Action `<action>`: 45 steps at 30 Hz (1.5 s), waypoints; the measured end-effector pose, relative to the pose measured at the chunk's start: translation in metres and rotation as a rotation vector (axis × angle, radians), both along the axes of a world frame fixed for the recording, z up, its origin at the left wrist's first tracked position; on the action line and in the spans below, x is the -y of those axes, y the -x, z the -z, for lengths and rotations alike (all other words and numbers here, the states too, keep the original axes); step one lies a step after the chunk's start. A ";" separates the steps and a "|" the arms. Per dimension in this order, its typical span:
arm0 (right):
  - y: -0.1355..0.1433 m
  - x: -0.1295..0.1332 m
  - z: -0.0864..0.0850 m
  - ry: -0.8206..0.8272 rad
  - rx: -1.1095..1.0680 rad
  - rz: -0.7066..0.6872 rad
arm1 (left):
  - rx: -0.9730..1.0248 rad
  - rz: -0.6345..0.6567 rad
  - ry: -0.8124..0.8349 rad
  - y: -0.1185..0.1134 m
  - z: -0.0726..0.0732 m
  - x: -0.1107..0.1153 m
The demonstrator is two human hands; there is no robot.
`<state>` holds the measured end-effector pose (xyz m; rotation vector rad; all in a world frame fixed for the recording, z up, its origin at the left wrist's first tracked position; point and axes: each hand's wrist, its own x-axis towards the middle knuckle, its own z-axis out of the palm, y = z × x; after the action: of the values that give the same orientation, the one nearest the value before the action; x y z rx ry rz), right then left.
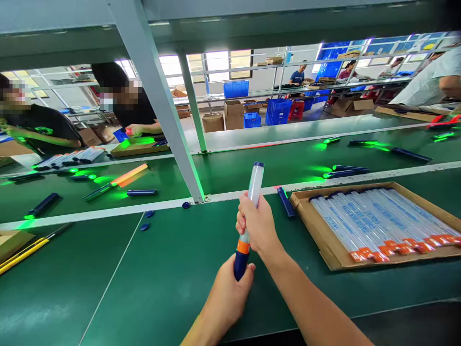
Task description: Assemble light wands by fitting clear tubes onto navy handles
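Both my hands are on one light stick (256,185), tilted a little with its dark blue cap up. It has a clear whitish tube, an orange band and a dark blue handle. My left hand (228,288) is closed around the handle at the bottom. Higher up, my right hand (257,218) wraps the clear tube. To the right of the stick, a dark blue handle (285,202) lies on the green table. Beyond it, a cardboard tray (329,257) holds several clear tubes (374,216) with orange ends and blue print.
A white metal post (162,105) rises ahead on the left. Small blue caps (144,227) lie near its foot. Behind the white rail, a green conveyor (234,170) carries several handles, some glowing green. Co-workers (133,105) stand across the line. Yellow-handled tools (25,254) lie far left.
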<state>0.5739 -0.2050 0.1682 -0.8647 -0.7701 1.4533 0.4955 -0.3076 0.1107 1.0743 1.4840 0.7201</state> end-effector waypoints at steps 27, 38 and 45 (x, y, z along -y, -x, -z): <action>-0.224 -0.014 0.076 0.180 1.923 0.128 | -0.946 0.349 -0.384 -0.087 -0.003 -0.243; -0.240 -0.019 0.059 0.212 1.461 0.319 | -0.823 0.442 -0.374 -0.146 0.015 -0.199; -0.219 -0.004 0.050 0.064 1.245 0.375 | -0.652 0.378 -0.391 -0.132 0.011 -0.182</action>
<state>0.7924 -0.2006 0.1186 -1.8758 -1.3448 0.4795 0.6272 -0.1255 0.0993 1.9639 1.6289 0.4072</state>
